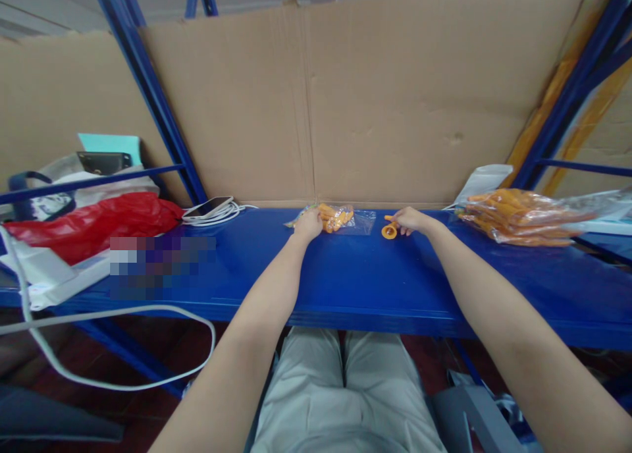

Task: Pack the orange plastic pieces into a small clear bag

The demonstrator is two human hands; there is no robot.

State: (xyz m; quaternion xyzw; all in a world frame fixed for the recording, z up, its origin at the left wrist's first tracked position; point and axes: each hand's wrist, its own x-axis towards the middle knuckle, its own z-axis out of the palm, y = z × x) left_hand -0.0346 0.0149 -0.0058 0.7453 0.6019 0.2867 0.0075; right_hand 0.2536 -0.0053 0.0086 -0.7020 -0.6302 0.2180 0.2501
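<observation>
Far back on the blue shelf lies a small clear plastic bag [364,222] with orange plastic pieces [336,217] in it. My left hand [309,224] is closed on the left end of this bag, its fingertips partly hidden. To the right of the bag, my right hand [411,220] pinches an orange plastic piece with a round ring-shaped end [390,231]. The ring faces me, close to the shelf surface. Part of the piece is covered by my fingers, and its exact kind is too small to tell.
At the right lies a larger clear bag of orange pieces [516,216]. Red plastic [123,219], a coiled white cable [217,213] and a phone-like device are at the left. A cardboard wall [395,104] stands behind the blue shelf [355,282], between blue posts.
</observation>
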